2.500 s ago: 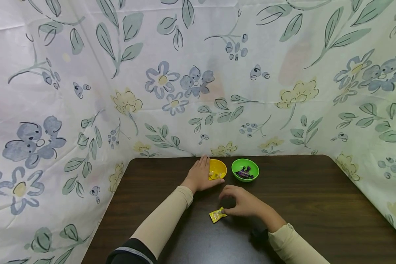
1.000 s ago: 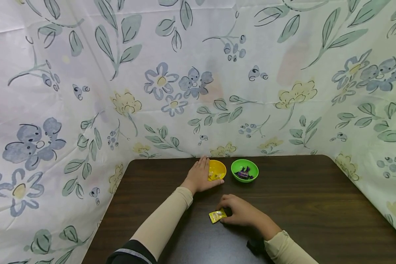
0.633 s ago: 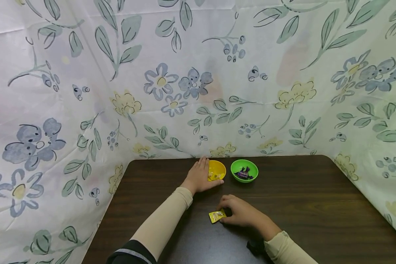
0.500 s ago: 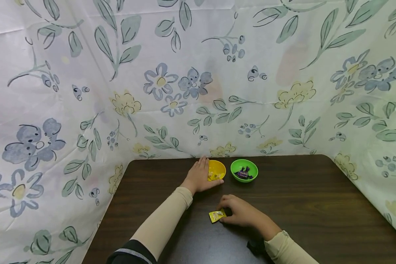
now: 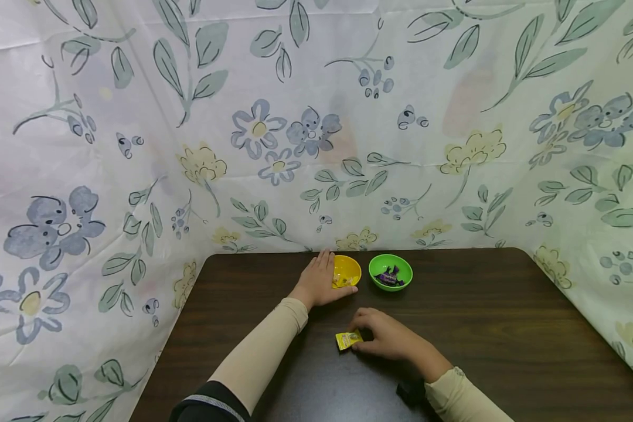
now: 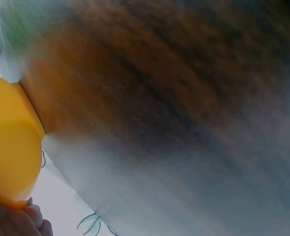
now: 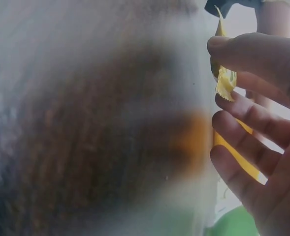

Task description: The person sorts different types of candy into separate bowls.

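Note:
My right hand [image 5: 385, 334] pinches a small yellow wrapped candy [image 5: 347, 340] between thumb and index finger, just over the table. In the right wrist view the candy [image 7: 224, 73] hangs edge-on at the fingertips, its zigzag wrapper end pointing down, while the other fingers spread out. Against the left side of a yellow bowl [image 5: 354, 268] lies my left hand [image 5: 316, 282], fingers straight and thumb stretched along the near side. Yellow candies lie inside that bowl. Most of my left hand is out of the left wrist view, where fingertips [image 6: 34, 215] show under the yellow bowl [image 6: 12, 137].
A green bowl [image 5: 374, 275] with purple-wrapped candies [image 5: 390, 276] stands just right of the yellow one. Both are near the back edge of the dark wooden table [image 5: 480, 340]. Floral cloth [image 5: 427, 176] hangs behind and at the sides. Something black [image 5: 410, 391] is under my right wrist.
My right hand came down and took the yellow candy between thumb and finger; just now both rose slightly. My left hand has stayed against the yellow bowl.

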`<state>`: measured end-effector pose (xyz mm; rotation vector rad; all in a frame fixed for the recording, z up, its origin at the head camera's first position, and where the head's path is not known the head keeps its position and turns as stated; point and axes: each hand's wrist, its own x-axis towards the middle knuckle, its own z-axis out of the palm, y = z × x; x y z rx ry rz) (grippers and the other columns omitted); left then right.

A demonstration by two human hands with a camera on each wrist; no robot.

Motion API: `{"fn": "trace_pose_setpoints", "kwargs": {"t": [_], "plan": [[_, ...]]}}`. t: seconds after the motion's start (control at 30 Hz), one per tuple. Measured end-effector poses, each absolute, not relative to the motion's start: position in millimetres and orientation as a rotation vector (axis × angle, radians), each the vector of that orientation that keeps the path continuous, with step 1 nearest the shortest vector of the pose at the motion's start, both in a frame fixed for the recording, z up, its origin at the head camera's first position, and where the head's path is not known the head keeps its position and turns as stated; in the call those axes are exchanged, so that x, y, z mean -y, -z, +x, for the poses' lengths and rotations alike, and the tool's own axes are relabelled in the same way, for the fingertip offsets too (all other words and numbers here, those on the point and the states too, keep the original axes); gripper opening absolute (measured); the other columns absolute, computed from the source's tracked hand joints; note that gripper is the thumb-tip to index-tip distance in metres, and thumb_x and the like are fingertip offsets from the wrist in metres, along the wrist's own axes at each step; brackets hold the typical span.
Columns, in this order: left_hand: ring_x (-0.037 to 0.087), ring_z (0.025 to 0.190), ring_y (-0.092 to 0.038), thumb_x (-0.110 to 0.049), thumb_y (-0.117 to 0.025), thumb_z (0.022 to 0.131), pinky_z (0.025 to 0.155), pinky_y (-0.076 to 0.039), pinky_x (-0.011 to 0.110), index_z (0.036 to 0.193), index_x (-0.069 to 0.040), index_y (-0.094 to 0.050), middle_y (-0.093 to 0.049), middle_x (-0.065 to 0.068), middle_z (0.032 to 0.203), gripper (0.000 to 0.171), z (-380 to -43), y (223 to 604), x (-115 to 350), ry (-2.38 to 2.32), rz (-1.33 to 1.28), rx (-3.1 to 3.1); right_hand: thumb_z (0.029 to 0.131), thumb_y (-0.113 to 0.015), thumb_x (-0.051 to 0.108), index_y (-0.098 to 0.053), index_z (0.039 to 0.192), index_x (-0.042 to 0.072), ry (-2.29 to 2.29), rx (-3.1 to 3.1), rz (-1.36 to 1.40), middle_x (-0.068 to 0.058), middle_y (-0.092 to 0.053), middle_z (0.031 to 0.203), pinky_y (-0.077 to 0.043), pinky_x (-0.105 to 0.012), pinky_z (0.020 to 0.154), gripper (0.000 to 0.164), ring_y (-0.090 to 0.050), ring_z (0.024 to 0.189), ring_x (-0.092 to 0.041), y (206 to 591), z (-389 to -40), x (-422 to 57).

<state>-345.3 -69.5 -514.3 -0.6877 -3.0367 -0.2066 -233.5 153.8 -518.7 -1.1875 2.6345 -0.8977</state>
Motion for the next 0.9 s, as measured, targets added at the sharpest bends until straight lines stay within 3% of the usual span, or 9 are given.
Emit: {"fn": "trace_pose_setpoints", "kwargs": {"t": [0.2, 0.43, 0.9], "plan": [[0.028, 0.166, -0.017, -0.092, -0.034, 0.091, 0.135, -0.019, 0.043, 0.169, -0.001, -0.021, -0.018, 0.018, 0.178, 0.12, -345.4, 513.7, 69.6, 0.197, -0.685, 3.039, 0.097, -0.08, 0.026, -0.077, 0.116, 0.02, 0.896, -2.651, -1.199, 0.008, -0.066, 0.109, -0.052, -0.028, 0.086, 0.02, -0.058, 0.096, -0.008, 516.2, -235.8, -156.3], [0.028, 0.166, -0.018, -0.093, -0.032, 0.09, 0.134, -0.019, 0.043, 0.168, -0.001, -0.022, -0.018, 0.018, 0.178, 0.121, -346.7, 515.1, 69.5, 0.187, -0.684, 3.039, 0.098, -0.079, 0.024, -0.077, 0.117, 0.02, 0.901, -2.692, -1.213, 0.009, -0.067, 0.111, -0.056, -0.035, 0.095, 0.02, -0.062, 0.105, -0.009, 512.3, -235.8, -158.7], [0.03, 0.165, -0.021, -0.09, -0.039, 0.091, 0.134, -0.021, 0.046, 0.168, 0.0, -0.024, -0.021, 0.019, 0.177, 0.119, -345.8, 514.1, 68.7, 0.233, -0.674, 3.041, 0.1, -0.077, 0.028, -0.076, 0.117, 0.022, 0.921, -2.757, -1.165, 0.011, -0.068, 0.113, -0.057, -0.035, 0.094, 0.019, -0.065, 0.107, -0.016, 507.0, -241.4, -167.5]]}}
